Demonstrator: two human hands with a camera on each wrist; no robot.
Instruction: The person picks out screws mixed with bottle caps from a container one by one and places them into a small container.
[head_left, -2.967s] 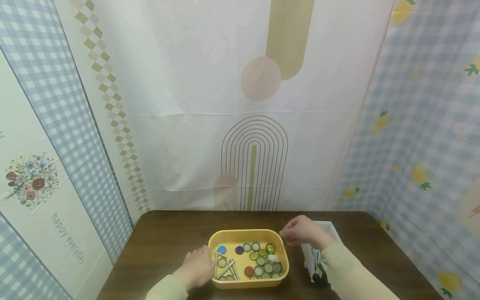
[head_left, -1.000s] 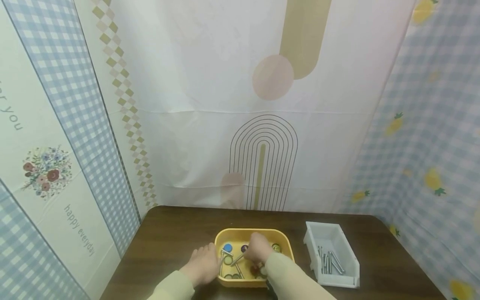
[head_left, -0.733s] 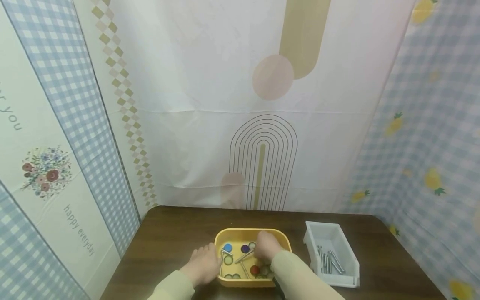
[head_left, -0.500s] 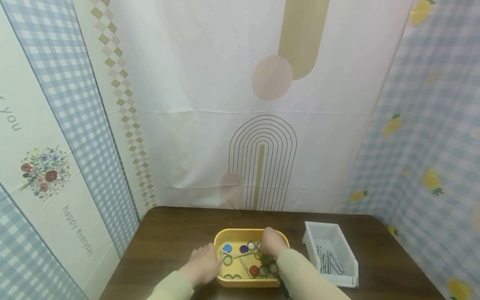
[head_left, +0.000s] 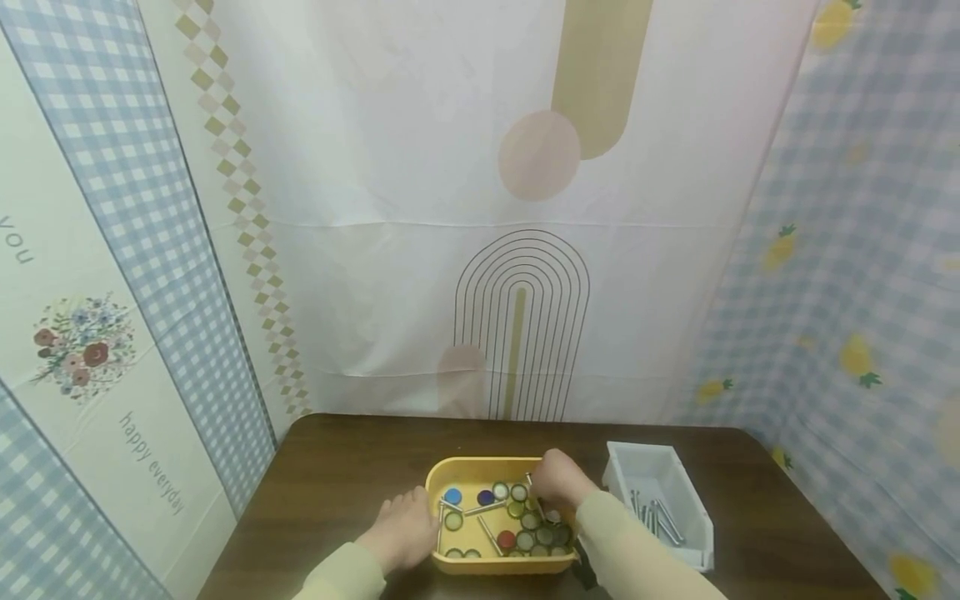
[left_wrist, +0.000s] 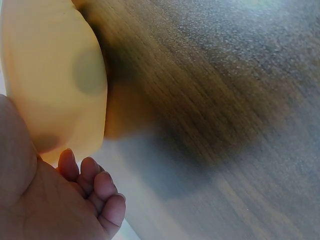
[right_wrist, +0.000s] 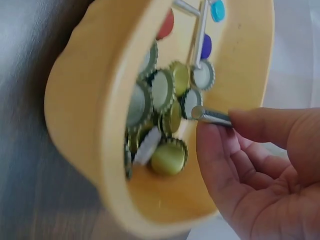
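A yellow bin (head_left: pixel 498 566) sits on the dark wooden table, with metal bottle caps (head_left: pixel 528 540) crowded at its right side. Several long metal bolts (head_left: pixel 489 534) lie at its left and middle. My right hand (head_left: pixel 561 479) is over the bin's right end, thumb and fingers pinching a bolt (right_wrist: pixel 215 117) whose end juts out toward the caps. My left hand (head_left: pixel 405 528) rests against the bin's left wall; in the left wrist view its fingers (left_wrist: pixel 90 172) are loosely bent beside the outer wall, palm showing and thumb tip hidden.
To the right stands a white open-front tray (head_left: pixel 696 517) with several bolts (head_left: pixel 662 521) in it. Blue (head_left: pixel 452 497), purple (head_left: pixel 485 497) and red (head_left: pixel 506 539) caps lie among the metal ones. A patterned cloth (head_left: pixel 405 333) hangs behind the table.
My right hand went from beside the white tray into the bin, then shifted right along it, and now a bolt shows in its fingers. Bolts in the bin have shifted. My left hand has stayed at the bin.
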